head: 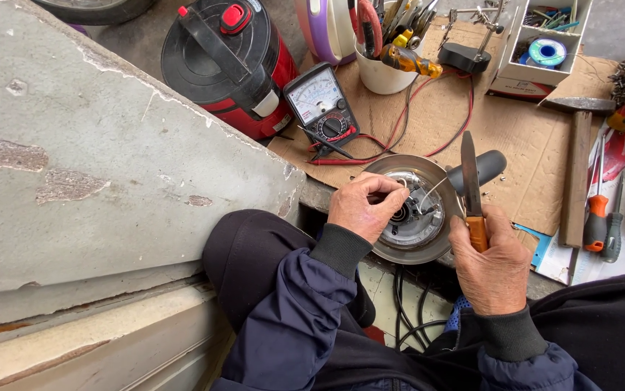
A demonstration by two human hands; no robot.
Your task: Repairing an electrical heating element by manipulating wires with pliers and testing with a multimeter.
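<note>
My left hand (359,206) pinches a wire (428,194) over the kettle base (407,250), close against the concrete slab's (110,166) edge. My right hand (492,264) grips a knife (470,174), blade upright, cardboard (522,152) beyond it.

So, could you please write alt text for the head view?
A left hand pinches a wire on an upturned kettle base while the right hand holds a knife upright, above a cardboard sheet with a multimeter.
</note>
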